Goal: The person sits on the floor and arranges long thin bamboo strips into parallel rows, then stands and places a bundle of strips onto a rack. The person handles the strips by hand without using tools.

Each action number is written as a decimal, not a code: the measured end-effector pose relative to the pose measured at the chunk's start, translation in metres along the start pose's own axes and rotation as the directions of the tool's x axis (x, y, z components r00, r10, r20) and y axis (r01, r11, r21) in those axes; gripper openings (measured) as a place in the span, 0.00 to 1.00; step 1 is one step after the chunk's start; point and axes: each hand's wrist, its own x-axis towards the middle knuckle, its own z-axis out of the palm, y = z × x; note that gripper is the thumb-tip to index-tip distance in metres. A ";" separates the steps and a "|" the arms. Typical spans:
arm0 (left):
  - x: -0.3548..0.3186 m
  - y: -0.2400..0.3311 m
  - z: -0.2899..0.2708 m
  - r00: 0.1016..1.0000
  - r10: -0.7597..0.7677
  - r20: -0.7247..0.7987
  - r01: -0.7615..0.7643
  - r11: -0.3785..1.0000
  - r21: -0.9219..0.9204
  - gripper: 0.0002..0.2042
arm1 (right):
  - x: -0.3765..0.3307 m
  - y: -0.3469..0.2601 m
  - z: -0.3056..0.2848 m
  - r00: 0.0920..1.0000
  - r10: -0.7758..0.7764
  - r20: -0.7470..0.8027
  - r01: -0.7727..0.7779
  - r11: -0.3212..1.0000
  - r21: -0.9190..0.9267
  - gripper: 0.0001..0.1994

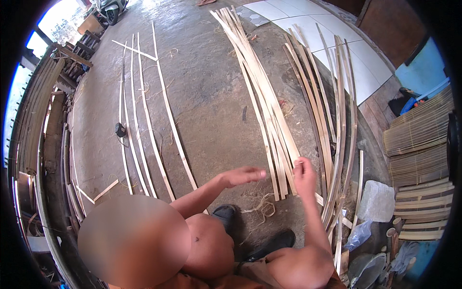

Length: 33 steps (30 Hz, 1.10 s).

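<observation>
My right hand [305, 177] is closed at the near end of a wide pale bamboo strip [279, 115], fingers pinched together around it. That strip lies along a loose bundle of long pale bamboo strips [262, 82] stretching away over the concrete floor. To the left of the bundle's near ends, my left hand [243, 176] hovers with fingers stretched out flat and nothing in it. Below both hands, between my feet, a small tangle of thin bamboo shavings [263, 207] rests on the floor.
Separate long strips [166, 103] lie on the left, beside a small black object [120, 129]. More brownish strips [340, 120] run along the right, near a whitish block [377, 201] and rolled slatted blinds [418, 125]. A motorbike [111, 10] stands far left.
</observation>
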 end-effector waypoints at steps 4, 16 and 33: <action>-0.001 0.039 -0.003 0.958 0.089 -0.271 -0.238 0.776 -0.584 0.30 | -0.041 -0.006 0.066 0.916 0.258 0.306 -0.282 0.959 0.038 0.12; 0.039 -0.054 -0.054 0.503 -0.360 -0.786 -0.453 0.665 -0.594 0.11 | -0.018 0.042 0.062 0.981 0.105 0.165 0.043 0.709 -0.704 0.16; 0.046 -0.082 -0.097 0.359 -0.270 -0.893 -0.447 0.791 -0.419 0.17 | -0.002 -0.015 0.036 0.984 -0.066 0.163 0.136 0.873 -0.468 0.20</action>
